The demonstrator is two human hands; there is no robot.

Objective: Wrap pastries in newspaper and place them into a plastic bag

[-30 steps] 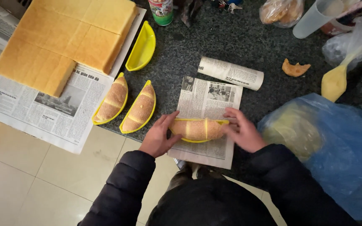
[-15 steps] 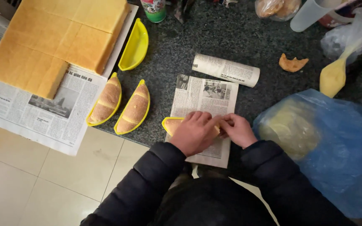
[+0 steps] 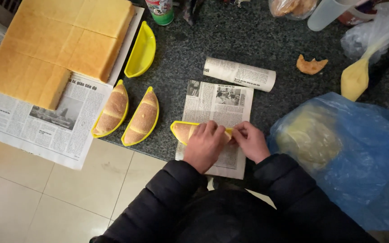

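Note:
A yellow banana-shaped mould with a piece of sponge cake in it (image 3: 182, 131) lies on a sheet of newspaper (image 3: 217, 104) on the dark granite counter (image 3: 190, 54). My left hand (image 3: 205, 146) lies flat over the middle of the mould and presses on the cake. My right hand (image 3: 250, 141) pinches the mould's right tip. Much of the mould is hidden under my fingers.
Two more filled yellow moulds (image 3: 111, 109) (image 3: 142, 116) lie left of it, an empty mould (image 3: 141, 51) above them. A big slab of sponge cake (image 3: 59, 42) rests on newspaper at upper left. A rolled newspaper (image 3: 239, 74), a cream piping bag (image 3: 355, 77) and a blue plastic bag (image 3: 352, 153) sit right.
My left hand has slid from the mould's left end onto its middle, covering the cake. My right hand stayed at the right tip.

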